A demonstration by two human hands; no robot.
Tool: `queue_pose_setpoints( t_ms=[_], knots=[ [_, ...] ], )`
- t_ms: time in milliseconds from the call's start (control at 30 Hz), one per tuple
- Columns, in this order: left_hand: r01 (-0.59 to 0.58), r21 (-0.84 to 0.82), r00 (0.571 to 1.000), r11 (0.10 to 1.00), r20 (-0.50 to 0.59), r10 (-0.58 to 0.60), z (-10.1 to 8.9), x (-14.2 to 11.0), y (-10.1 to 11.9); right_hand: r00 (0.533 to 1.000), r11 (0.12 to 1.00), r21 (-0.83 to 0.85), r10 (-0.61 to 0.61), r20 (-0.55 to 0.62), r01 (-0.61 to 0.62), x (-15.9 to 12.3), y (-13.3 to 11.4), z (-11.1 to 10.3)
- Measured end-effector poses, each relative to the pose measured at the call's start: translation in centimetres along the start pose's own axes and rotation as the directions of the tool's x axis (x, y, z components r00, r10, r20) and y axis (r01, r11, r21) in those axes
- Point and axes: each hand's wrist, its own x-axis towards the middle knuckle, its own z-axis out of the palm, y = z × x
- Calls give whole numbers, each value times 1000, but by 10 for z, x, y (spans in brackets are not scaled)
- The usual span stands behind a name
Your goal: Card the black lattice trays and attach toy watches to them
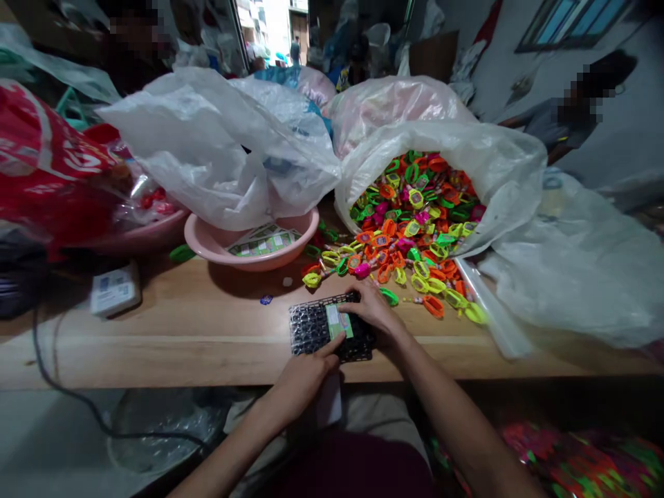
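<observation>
Maroon clothing [357, 463] is lying nearest, with bare forearms [249, 439] flanking it. Black mesh [309, 325] is lying flat on the wooden table [155, 356], near its front edge; green-and-white card [339, 322] is resting on top, right of the mesh's middle. Left hand [310, 377] is touching the card's lower edge with an extended index finger; right hand [377, 311] is resting fingers at its upper right. Hands are sitting apart, card between; whether either is pinching anything, I'm not managing to tell.

Card is looking light, thin, fairly stiff, probably easy to crease: best taken by opposite edges. Mesh is looking like light, glossy plastic, likely springy, a bit slippery; its bare left edge is offering the clearest hold, and its openings might be catching card corners.

Left thumb isn't showing clearly; right hand is covering part of the mesh's right side. Card print is coming out too small for reading. One layer or a stack of mesh: not showing. White item [330, 401] by the left wrist is remaining unidentifiable, partly hidden.
</observation>
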Motion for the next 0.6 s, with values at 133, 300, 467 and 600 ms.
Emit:
queue_pose_setpoints(
  t_ms=[133,300,467,600],
  knots=[
    [-78,-250,996,965,-49,68,-16,-22,4,995,915,392,93,34,-99,0,-1,-9],
    [58,-589,985,806,-97,-141,-38,-79,-2,989,811,566,104,108,-147,14,-20,-24],
    [37,-801,898,598,-235,-372,-35,-106,-19,989,797,588,95,109,-142,41,-59,20],
    [-35,-912,792,409,-275,-546,-30,-102,-32,996,831,552,28,80,-67,35,-96,59]
  ],
)
